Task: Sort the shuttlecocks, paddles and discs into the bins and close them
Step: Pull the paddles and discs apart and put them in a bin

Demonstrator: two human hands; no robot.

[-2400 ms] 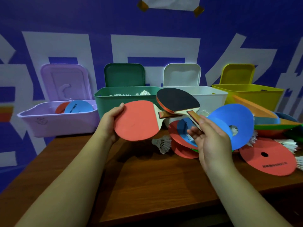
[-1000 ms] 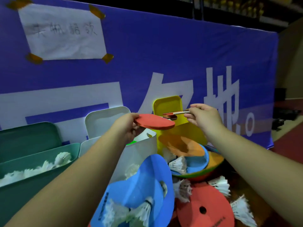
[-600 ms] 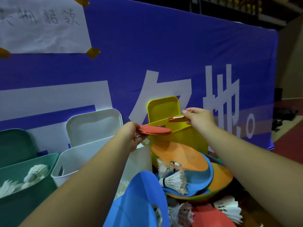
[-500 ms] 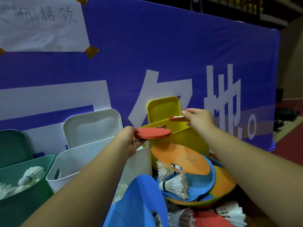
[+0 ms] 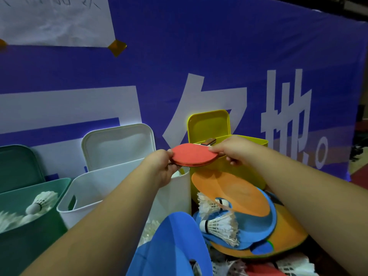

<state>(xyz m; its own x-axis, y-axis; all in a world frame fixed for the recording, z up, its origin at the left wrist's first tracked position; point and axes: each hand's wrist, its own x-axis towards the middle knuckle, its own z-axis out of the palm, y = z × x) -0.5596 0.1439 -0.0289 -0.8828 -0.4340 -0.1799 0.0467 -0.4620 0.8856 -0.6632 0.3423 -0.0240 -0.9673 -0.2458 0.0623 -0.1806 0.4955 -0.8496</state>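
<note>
A red paddle [image 5: 190, 155] lies flat in the air at the near left rim of the yellow bin [image 5: 249, 139]. My left hand [image 5: 161, 166] pinches its left edge. My right hand [image 5: 233, 150] pinches its right edge, thumb on top. A wooden handle [image 5: 209, 142] pokes out behind the blade over the yellow bin; whether a second paddle lies under the red one I cannot tell. Orange disc [image 5: 229, 192], blue disc [image 5: 175, 246] and loose shuttlecocks [image 5: 217, 226] are piled below my hands.
The white bin [image 5: 119, 176] stands left of the yellow one, its lid [image 5: 119, 144] leaning on the blue banner. Further left, the green bin [image 5: 29, 214] holds shuttlecocks [image 5: 41, 200]. The yellow lid [image 5: 209, 126] stands upright behind its bin.
My right hand moved left and down from holding a separate paddle by its handle; it now meets the red paddle, so both hands hold it. The view shifted slightly right.
</note>
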